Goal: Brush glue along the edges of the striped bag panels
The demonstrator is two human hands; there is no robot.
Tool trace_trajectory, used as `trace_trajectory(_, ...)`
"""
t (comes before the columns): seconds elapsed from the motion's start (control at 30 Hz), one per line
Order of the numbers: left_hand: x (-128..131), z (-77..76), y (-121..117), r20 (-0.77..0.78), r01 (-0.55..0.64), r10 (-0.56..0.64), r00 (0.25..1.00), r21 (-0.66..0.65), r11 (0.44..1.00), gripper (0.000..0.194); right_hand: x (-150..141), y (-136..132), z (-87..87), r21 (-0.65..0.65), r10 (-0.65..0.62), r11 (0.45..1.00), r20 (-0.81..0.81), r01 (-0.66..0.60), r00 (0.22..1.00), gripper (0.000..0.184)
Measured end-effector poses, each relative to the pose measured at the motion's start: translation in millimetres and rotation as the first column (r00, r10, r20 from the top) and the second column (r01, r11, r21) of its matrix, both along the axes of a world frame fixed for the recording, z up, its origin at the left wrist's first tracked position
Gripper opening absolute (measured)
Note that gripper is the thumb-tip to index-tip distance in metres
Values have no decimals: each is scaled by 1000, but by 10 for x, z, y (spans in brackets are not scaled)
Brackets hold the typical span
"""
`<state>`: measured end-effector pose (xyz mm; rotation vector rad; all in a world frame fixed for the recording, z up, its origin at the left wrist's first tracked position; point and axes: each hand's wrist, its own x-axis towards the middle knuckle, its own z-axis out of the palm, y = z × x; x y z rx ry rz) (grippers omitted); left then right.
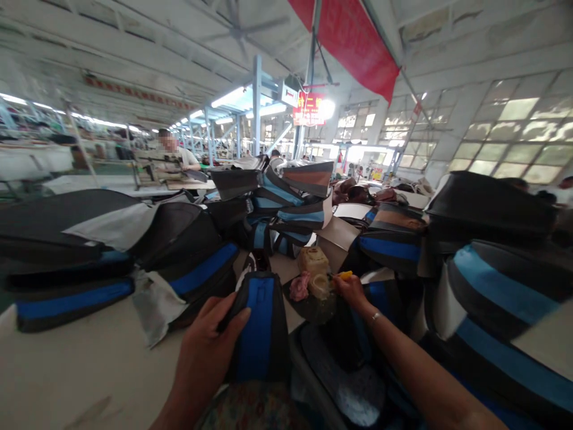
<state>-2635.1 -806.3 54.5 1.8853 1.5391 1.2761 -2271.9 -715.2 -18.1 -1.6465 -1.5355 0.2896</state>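
My left hand [206,340] grips a black shoe upper piece with a blue stripe [259,325], thumb on its front, holding it upright near me. My right hand [351,288] reaches forward, fingers closed on a small yellow-orange object [345,275]. Just beside that hand, a dark dish [313,306] holds a pale tan lump [314,260], a pink rag [299,286] and a pale round thing [320,285]. A thin bracelet shows on my right wrist.
Tall stacks of black, grey and blue shoe upper pieces [286,203] ring the pale worktable [89,370] on the left [111,257] and right [501,286]. A person [172,152] sits at a sewing machine far left. A red banner [353,42] hangs overhead.
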Motion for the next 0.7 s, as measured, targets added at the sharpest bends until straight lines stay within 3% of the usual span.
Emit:
trace_trajectory(0.13,27,50,-12,62,106,-104,993,-35,994,39,-68,-106,417,110,10,994,-102,1,995,37)
trace_trajectory(0.27,111,76,-39,97,182,-176,980,-56,982,41,-367,-362,1167,238,151,966,-185,-105,971,40)
trace_trajectory(0.3,138,83,-45,102,208,-201,974,-64,976,41,-494,-464,1367,287,294,930,-208,-229,933,36)
trace_trajectory(0.4,206,106,-63,120,280,-268,956,-88,956,40,-912,-753,1837,369,629,736,-64,-567,775,23)
trace_trajectory(0.47,228,121,-77,141,297,-282,949,-97,950,40,-1131,-858,1977,328,718,630,99,-703,689,19)
trace_trajectory(0.53,229,129,-90,165,308,-289,943,-102,946,40,-1236,-873,2000,265,735,579,240,-771,635,16)
trace_trajectory(0.6,214,130,-101,172,317,-296,940,-110,942,40,-1222,-836,1979,171,732,576,326,-799,598,13)
trace_trajectory(0.7,190,113,-103,155,332,-313,937,-118,936,38,-1090,-798,1999,38,707,619,408,-784,578,10)
